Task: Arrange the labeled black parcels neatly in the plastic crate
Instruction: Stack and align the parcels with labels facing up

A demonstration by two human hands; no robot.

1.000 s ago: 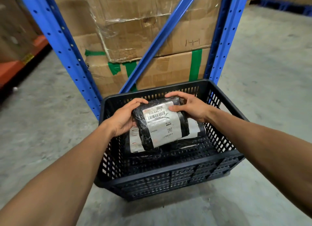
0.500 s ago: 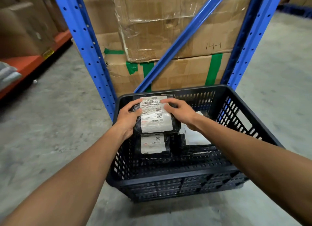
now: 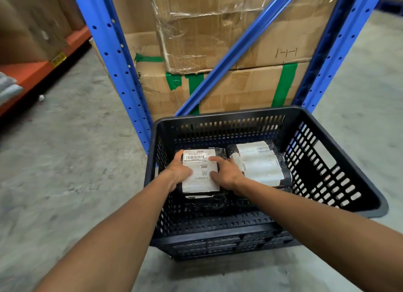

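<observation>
Head view: I have the left hand point(image 3: 178, 174) curled round the left edge, and the right hand point(image 3: 227, 175) bent over the right edge, of the labelled parcel point(image 3: 200, 178), lying in the left half of the black crate point(image 3: 229, 115) atop a lower parcel point(image 3: 204, 197), just beside a neighbouring parcel point(image 3: 260, 164).

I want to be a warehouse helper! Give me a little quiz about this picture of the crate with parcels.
1. True or false: the plastic crate is red.
2. Which of the left hand and right hand hold the parcel labelled 310-BAL17? A) left only B) right only C) both
3. Fill in: the other labelled parcel lies to its ___.
Key: 1 false, it is black. 2 C. 3 right.
</observation>
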